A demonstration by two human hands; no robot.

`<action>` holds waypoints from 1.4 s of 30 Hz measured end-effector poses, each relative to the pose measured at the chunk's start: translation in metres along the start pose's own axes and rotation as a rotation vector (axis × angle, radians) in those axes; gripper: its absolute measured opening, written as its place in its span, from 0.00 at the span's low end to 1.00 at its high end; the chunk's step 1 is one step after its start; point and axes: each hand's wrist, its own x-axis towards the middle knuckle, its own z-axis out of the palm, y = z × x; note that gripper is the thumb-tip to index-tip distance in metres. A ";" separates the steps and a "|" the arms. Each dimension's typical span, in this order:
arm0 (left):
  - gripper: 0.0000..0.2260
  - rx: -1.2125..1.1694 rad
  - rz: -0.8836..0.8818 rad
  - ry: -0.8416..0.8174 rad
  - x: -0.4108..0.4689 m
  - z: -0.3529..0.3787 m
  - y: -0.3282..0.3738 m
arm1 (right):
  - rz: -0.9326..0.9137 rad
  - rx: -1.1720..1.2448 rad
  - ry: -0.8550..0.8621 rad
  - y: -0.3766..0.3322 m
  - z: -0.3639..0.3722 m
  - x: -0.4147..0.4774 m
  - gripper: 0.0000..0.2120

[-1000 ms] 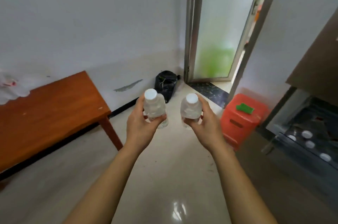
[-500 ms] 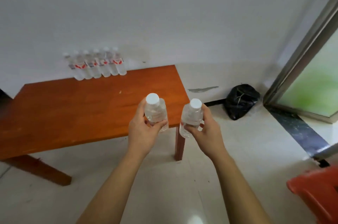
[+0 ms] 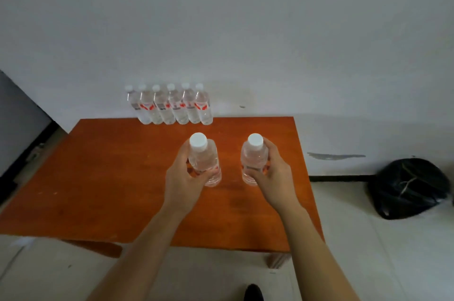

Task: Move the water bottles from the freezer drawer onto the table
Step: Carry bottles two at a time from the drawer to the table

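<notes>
My left hand (image 3: pixel 183 184) grips a clear water bottle (image 3: pixel 202 157) with a white cap, held upright over the orange-brown table (image 3: pixel 103 183). My right hand (image 3: pixel 274 178) grips a second water bottle (image 3: pixel 253 156) of the same kind, also upright, over the table's right part. Whether either bottle's base touches the tabletop is hard to tell. A row of several water bottles (image 3: pixel 172 105) with red and white labels stands at the table's far edge against the wall. The freezer drawer is out of view.
A black plastic bag (image 3: pixel 409 187) lies on the pale tiled floor to the right of the table, against the white wall. A dark door or panel edge (image 3: pixel 14 129) runs along the left. A dark shoe tip (image 3: pixel 254 292) shows at the bottom.
The view has swung left from the doorway and freezer to face the table. Both hands, still holding their bottles, have come forward from over the floor to over the tabletop.
</notes>
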 end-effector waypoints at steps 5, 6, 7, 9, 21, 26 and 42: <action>0.38 0.045 -0.040 0.067 0.066 0.001 -0.016 | -0.014 0.042 -0.050 0.001 0.029 0.080 0.38; 0.38 0.045 -0.051 0.077 0.078 0.001 -0.020 | -0.022 0.044 -0.069 0.004 0.035 0.093 0.38; 0.38 0.048 -0.061 0.085 0.089 0.001 -0.025 | -0.029 0.043 -0.090 0.006 0.041 0.105 0.38; 0.38 0.054 -0.087 0.088 0.108 0.003 -0.039 | -0.030 0.032 -0.124 0.013 0.055 0.124 0.37; 0.39 0.117 -0.263 0.006 0.218 -0.013 -0.154 | 0.079 -0.009 -0.245 0.021 0.162 0.204 0.36; 0.38 0.143 -0.277 -0.047 0.288 -0.037 -0.213 | 0.123 -0.102 -0.249 0.020 0.235 0.251 0.37; 0.36 0.149 -0.197 -0.155 0.402 -0.053 -0.327 | 0.066 -0.156 -0.232 0.015 0.384 0.347 0.38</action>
